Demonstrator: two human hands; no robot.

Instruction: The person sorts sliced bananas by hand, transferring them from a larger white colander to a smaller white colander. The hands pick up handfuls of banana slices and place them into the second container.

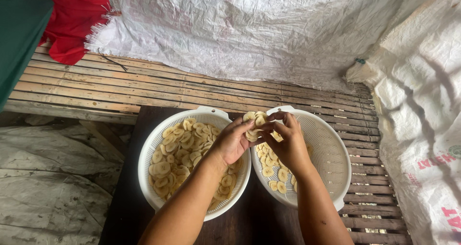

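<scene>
Pinching a clump of pale yellow round banana slices point(253, 122) between both curled hands, left hand point(234, 141) and right hand point(288, 144) are separating them above two white perforated plastic colanders point(331, 144); next probably peeling one free.

White woven sacks point(249, 29) drape slatted bamboo flooring point(96, 89) beside red cloth point(72, 24).

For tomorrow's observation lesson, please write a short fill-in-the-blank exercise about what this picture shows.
1. Both hands hold a small stack of pale banana slices above the ____ colanders.
2. The left colander holds ____ slices than the right colander.
3. The colanders stand on a dark ____ board.
4. The left hand and right hand meet ____ the two colanders.

Missing words: white; more; wooden; between
</scene>
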